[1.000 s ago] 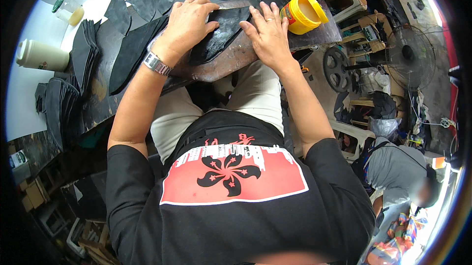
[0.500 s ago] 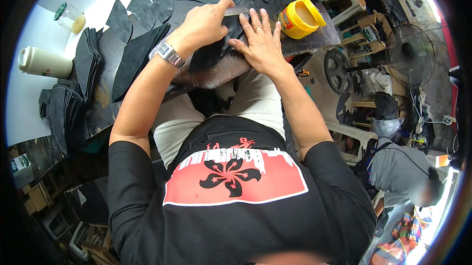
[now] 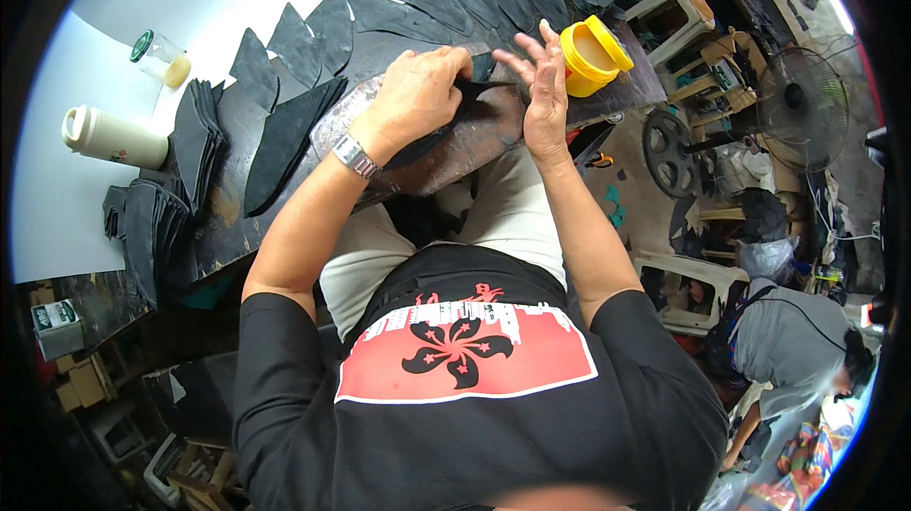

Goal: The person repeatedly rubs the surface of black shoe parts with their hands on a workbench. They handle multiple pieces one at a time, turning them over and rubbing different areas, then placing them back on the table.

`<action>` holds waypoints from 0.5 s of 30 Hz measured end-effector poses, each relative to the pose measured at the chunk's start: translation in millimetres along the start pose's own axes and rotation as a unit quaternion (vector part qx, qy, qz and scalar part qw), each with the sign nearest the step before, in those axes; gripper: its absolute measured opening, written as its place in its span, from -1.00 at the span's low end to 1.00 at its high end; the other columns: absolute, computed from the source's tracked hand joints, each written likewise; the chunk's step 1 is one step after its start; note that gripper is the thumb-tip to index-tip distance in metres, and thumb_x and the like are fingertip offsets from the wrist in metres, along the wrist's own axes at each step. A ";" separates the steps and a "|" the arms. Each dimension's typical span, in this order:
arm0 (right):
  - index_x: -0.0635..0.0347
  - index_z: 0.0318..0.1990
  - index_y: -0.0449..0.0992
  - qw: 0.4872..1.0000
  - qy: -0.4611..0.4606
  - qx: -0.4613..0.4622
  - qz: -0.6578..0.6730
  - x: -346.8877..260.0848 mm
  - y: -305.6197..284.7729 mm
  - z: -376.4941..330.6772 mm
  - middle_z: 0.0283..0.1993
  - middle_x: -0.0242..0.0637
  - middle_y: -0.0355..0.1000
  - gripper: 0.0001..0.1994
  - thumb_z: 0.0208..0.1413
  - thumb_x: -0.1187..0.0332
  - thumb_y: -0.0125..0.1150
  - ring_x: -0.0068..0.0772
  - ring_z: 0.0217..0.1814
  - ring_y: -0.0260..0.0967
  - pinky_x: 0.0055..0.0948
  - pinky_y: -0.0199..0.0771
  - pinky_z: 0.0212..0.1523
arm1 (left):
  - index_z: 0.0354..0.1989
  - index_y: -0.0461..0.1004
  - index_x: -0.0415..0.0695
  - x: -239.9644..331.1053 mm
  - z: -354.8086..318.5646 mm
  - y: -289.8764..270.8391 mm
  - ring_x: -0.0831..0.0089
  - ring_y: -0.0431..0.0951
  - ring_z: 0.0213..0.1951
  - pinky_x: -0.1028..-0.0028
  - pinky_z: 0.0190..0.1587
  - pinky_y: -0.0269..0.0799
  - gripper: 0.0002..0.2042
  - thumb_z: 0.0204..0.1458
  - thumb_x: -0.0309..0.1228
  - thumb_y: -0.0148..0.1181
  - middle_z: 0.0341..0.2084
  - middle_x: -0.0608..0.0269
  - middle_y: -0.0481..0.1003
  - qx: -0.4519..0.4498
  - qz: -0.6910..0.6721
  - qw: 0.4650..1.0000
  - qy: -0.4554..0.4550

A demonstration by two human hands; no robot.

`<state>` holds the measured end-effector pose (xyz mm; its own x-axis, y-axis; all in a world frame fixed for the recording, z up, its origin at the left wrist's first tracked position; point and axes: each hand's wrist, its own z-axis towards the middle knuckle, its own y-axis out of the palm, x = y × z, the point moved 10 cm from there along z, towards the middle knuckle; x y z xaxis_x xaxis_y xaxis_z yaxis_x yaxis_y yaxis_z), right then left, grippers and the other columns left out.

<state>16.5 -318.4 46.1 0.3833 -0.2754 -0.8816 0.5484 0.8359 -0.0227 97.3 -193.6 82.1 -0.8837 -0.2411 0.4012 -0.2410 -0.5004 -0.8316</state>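
Left hand: the left hand [image 3: 418,101] is curled over a black piece [image 3: 438,141]; the fingertips are hidden, so whether it is gripped cannot be told.
Right hand: the right hand [image 3: 543,98] is held open and raised, its fingers spread and partly blurred.
Black piece: it is seen beneath the left hand, laid on a worn brown slab [image 3: 495,122].
Obstacle, right: the right hand is closely flanked by a yellow tub [image 3: 593,74].
Obstacle, left: a long black pile [image 3: 285,150] is set left of the left hand, with bundled black stacks [image 3: 195,146] farther out.
Obstacle, beyond: the far side of both hands is fringed by a row of black pieces [image 3: 432,3], partly overlapped.
Edges: the slab's rounded rim is found on the near side of the hands, above the lap; the counter [image 3: 626,95] is ended at a corner right of the tub.
Open room: a bare strip is left between tub and corner.
Tub: uncapped, pale tan contents are shown.
Far left containers: a green-lidded glass jar [image 3: 159,57] is partly filled with something yellowish; a cream mug [image 3: 114,136] is lidded, its contents hidden.
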 end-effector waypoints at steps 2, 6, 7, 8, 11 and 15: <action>0.20 0.54 -0.05 0.999 0.019 -0.022 0.027 3.3 9.0 1.2 0.34 0.03 0.25 -0.24 0.45 -0.23 -0.33 -0.22 0.19 0.47 -0.29 0.39 0.29 | -0.16 0.53 -0.16 -0.1 -4.0 -5.9 -0.05 0.62 -0.18 0.17 -0.11 0.53 -0.79 0.00 -0.52 0.16 -0.24 0.00 0.61 0.005 -0.048 0.999 -0.019; 0.19 0.55 -0.07 0.999 -0.015 -0.031 -0.001 -1.8 18.7 -1.8 0.35 0.04 0.25 -0.17 0.41 -0.31 -0.35 -0.20 0.19 0.47 -0.28 0.43 0.28 | 0.01 0.54 -0.17 -29.0 -2.2 -45.2 0.29 0.63 -0.27 0.37 -0.15 0.52 -0.69 0.07 -0.54 0.07 -0.34 0.08 0.61 0.108 -0.159 0.980 -0.058; 0.18 0.55 -0.07 0.999 -0.034 -0.036 -0.021 -4.7 20.8 -3.6 0.36 0.04 0.26 -0.17 0.41 -0.31 -0.38 -0.17 0.22 0.46 -0.25 0.42 0.31 | 0.06 0.54 -0.15 -42.6 -1.9 -59.8 0.44 0.62 -0.28 0.45 -0.16 0.51 -0.67 0.11 -0.53 0.06 -0.35 0.17 0.62 0.155 -0.156 0.973 -0.070; 0.16 0.56 -0.07 0.998 -0.037 -0.043 -0.020 -4.5 23.0 -5.3 0.40 0.02 0.21 -0.15 0.39 -0.33 -0.34 -0.21 0.20 0.46 -0.26 0.42 0.30 | 0.06 0.56 -0.16 -69.9 -0.5 -63.2 0.39 0.63 -0.28 0.40 -0.15 0.52 -0.67 0.10 -0.51 0.08 -0.33 0.15 0.64 0.160 -0.220 0.953 -0.137; 0.14 0.56 -0.07 0.998 -0.025 -0.055 -0.037 0.8 26.6 -7.4 0.44 -0.01 0.16 -0.15 0.38 -0.33 -0.28 -0.23 0.22 0.44 -0.28 0.42 0.29 | 0.11 0.53 -0.24 -137.3 2.1 -58.8 0.42 0.58 -0.30 0.47 -0.12 0.52 -0.65 0.15 -0.58 0.02 -0.24 0.21 0.61 0.223 -0.494 0.801 -0.254; 0.14 0.56 -0.05 0.997 -0.035 -0.036 -0.056 0.6 24.6 -7.0 0.36 -0.04 0.25 -0.14 0.37 -0.33 -0.21 -0.28 0.18 0.43 -0.31 0.41 0.27 | -0.05 0.45 -0.29 -194.1 8.6 -26.1 0.28 0.55 -0.12 0.20 0.10 0.51 -0.76 0.15 -0.66 -0.06 -0.15 0.15 0.52 0.302 -0.635 0.645 -0.300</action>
<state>25.0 -294.7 41.8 0.3746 -0.3990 -0.8370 0.5375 0.8290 -0.1547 278.5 -140.8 29.2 0.2292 0.4937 0.8389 -0.2584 -0.8000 0.5414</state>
